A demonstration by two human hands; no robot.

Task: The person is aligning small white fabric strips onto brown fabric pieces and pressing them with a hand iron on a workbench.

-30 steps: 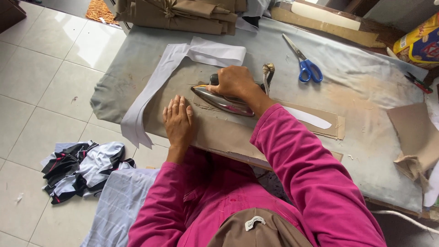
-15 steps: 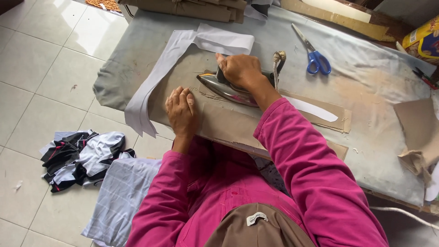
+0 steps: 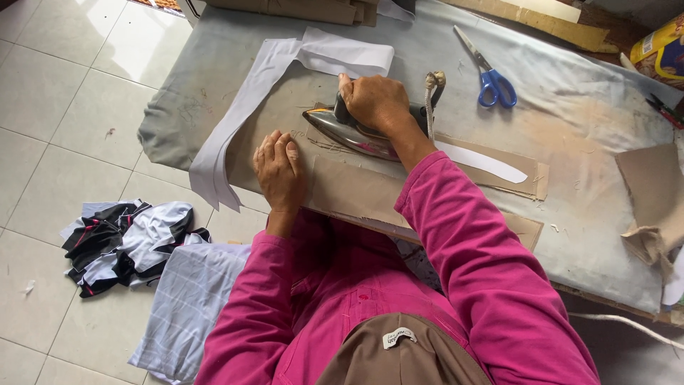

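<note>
Head view: iron (image 3: pixel 342 132) under right-hand grip (image 3: pixel 374 103)

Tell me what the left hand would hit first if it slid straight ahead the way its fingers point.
Probably the iron: the left hand lies flat on the brown fabric, fingers pointing up-table toward its nose.

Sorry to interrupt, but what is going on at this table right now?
A person in a pink shirt is ironing. The right hand grips the handle of a metal flat iron resting on a long tan fabric piece. The left hand lies flat on that fabric beside the iron. Blue-handled scissors lie apart on the grey padded table cover.
</note>
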